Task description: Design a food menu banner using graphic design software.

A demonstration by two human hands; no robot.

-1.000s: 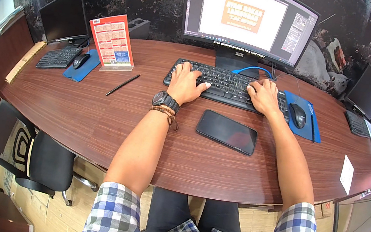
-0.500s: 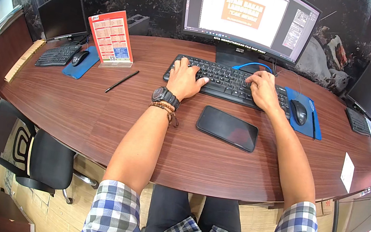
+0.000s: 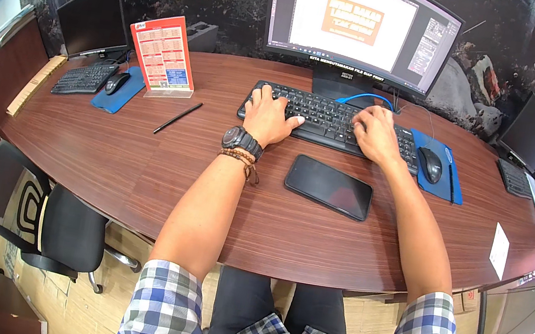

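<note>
A black keyboard (image 3: 323,115) lies in front of the large monitor (image 3: 354,20), which shows an orange design on a white page. On the keyboard's left end rests my left hand (image 3: 267,118), fingers spread over the keys and thumb near the lower row; a black watch (image 3: 241,140) and beaded bracelets circle that wrist. My right hand (image 3: 378,137) hovers over or touches the keys right of the middle, its fingers bent and somewhat apart. Neither hand grips anything. Just nearer than the keyboard, between my forearms, a dark smartphone (image 3: 329,186) lies screen up.
Right of the keyboard, a black mouse (image 3: 430,165) sits on a blue mouse pad (image 3: 451,159). A black pen (image 3: 178,118) and an upright red-and-white card stand (image 3: 162,56) are to the left. A white card (image 3: 499,251) lies near the right edge. An office chair (image 3: 72,230) stands lower left.
The fingers of my right hand have shifted slightly over the keys. My left hand stays in place on the keyboard. The whole view has moved very slightly.
</note>
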